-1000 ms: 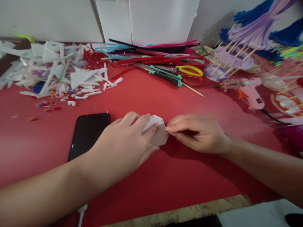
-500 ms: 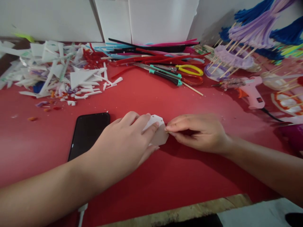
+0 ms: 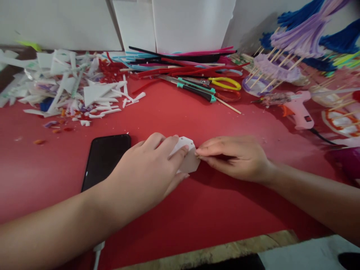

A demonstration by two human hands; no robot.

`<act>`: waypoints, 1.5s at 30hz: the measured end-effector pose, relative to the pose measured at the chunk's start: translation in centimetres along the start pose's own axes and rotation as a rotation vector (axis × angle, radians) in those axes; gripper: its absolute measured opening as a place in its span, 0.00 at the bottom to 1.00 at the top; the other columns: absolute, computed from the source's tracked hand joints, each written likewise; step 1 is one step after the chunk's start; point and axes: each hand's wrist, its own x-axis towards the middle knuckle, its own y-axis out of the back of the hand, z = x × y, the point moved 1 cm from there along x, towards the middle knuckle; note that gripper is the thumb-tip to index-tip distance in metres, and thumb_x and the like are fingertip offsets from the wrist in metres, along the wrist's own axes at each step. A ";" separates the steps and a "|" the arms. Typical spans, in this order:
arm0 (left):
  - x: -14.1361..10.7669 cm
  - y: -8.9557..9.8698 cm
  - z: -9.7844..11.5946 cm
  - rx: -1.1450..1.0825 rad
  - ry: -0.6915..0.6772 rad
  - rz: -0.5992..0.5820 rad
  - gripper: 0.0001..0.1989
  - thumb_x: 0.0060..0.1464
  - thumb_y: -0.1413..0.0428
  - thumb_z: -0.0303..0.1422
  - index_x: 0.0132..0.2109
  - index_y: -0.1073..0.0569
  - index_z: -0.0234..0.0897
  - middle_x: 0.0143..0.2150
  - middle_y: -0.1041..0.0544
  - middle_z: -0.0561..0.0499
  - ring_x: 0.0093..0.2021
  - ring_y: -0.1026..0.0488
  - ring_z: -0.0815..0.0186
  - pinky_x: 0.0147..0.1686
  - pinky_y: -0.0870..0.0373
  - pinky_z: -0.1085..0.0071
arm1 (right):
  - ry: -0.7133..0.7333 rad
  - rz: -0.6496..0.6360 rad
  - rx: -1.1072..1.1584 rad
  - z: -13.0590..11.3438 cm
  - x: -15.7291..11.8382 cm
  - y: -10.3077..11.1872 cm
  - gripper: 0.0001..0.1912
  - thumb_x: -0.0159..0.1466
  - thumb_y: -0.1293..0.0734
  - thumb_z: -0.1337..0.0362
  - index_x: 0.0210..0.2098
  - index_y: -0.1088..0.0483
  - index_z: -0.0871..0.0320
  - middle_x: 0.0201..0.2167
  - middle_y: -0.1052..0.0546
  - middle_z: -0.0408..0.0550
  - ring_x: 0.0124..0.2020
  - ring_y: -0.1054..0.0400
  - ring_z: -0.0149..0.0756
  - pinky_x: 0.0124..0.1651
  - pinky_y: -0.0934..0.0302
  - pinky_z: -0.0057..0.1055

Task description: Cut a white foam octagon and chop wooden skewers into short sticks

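Note:
My left hand (image 3: 152, 168) is closed on a small white foam piece (image 3: 191, 161) with cut corners, holding it just over the red table. Small holes show along the far edge of this piece. My right hand (image 3: 236, 157) pinches at the piece's right edge, thumb and forefinger together. Whatever lies between those fingertips is mostly hidden; a tiny tan tip shows there. Beside my left wrist lies a black phone (image 3: 105, 157), partly covered by the forearm.
White foam scraps (image 3: 64, 78) heap at the far left. Pipe cleaners (image 3: 180, 62) lie at the back, with a utility knife (image 3: 195, 89) and yellow-handled scissors (image 3: 225, 83) before them. A pink glue gun (image 3: 300, 108) and lilac stick structure (image 3: 277, 69) stand at right.

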 end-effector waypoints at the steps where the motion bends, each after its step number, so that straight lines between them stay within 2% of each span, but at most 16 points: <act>1: 0.0 0.0 0.0 0.003 -0.007 0.006 0.19 0.65 0.54 0.35 0.59 0.34 0.35 0.55 0.28 0.40 0.48 0.29 0.51 0.43 0.30 0.55 | -0.001 -0.005 -0.001 0.0 0.0 0.0 0.12 0.63 0.34 0.73 0.42 0.26 0.51 0.37 0.18 0.44 0.38 0.23 0.31 0.40 0.29 0.26; 7: 0.0 -0.1 0.0 -0.028 0.045 -0.042 0.20 0.64 0.52 0.36 0.60 0.34 0.35 0.54 0.28 0.39 0.50 0.30 0.50 0.45 0.30 0.54 | -0.014 0.011 0.003 0.2 -0.1 0.0 0.09 0.63 0.33 0.71 0.40 0.27 0.52 0.36 0.19 0.44 0.37 0.24 0.31 0.40 0.29 0.27; 15: 0.1 -0.2 -0.1 -0.008 0.017 -0.032 0.20 0.64 0.52 0.36 0.60 0.35 0.35 0.56 0.29 0.41 0.48 0.29 0.50 0.43 0.29 0.54 | 0.027 -0.067 0.014 0.1 0.0 0.2 0.13 0.63 0.37 0.75 0.43 0.29 0.54 0.38 0.19 0.47 0.41 0.24 0.31 0.43 0.30 0.27; 22: 0.0 -0.2 -0.1 -0.038 0.065 -0.068 0.21 0.64 0.53 0.38 0.61 0.35 0.35 0.56 0.29 0.41 0.49 0.30 0.49 0.44 0.29 0.53 | -0.026 -0.020 -0.008 0.1 0.1 0.1 0.07 0.63 0.33 0.70 0.39 0.29 0.53 0.34 0.20 0.45 0.36 0.25 0.31 0.39 0.31 0.27; 26: 0.1 -0.2 -0.1 -0.051 0.074 -0.090 0.22 0.63 0.51 0.38 0.61 0.36 0.36 0.57 0.29 0.42 0.50 0.30 0.48 0.44 0.29 0.53 | -0.014 -0.054 0.032 0.3 0.0 0.0 0.10 0.64 0.35 0.73 0.42 0.29 0.54 0.36 0.20 0.46 0.39 0.25 0.31 0.42 0.31 0.28; 30: 0.1 -0.2 -0.1 -0.046 0.062 -0.069 0.22 0.62 0.50 0.37 0.61 0.35 0.35 0.57 0.29 0.43 0.49 0.30 0.49 0.43 0.28 0.53 | 0.023 -0.085 0.040 0.3 0.1 0.0 0.11 0.64 0.37 0.75 0.44 0.29 0.57 0.40 0.21 0.51 0.44 0.27 0.34 0.46 0.31 0.32; 38: 0.1 -0.2 -0.1 0.006 0.023 0.003 0.21 0.62 0.49 0.37 0.59 0.33 0.33 0.55 0.27 0.41 0.46 0.28 0.50 0.41 0.28 0.55 | -0.044 -0.059 -0.003 -0.1 0.6 -0.2 0.05 0.65 0.36 0.70 0.38 0.30 0.54 0.32 0.23 0.45 0.36 0.29 0.33 0.38 0.33 0.31; 45: 0.0 -0.4 -0.1 -0.010 0.035 -0.013 0.22 0.62 0.50 0.38 0.60 0.35 0.34 0.56 0.28 0.43 0.47 0.29 0.50 0.43 0.28 0.55 | 0.025 -0.127 0.061 0.2 0.2 -0.1 0.11 0.65 0.39 0.75 0.43 0.31 0.56 0.38 0.23 0.50 0.42 0.29 0.33 0.44 0.32 0.32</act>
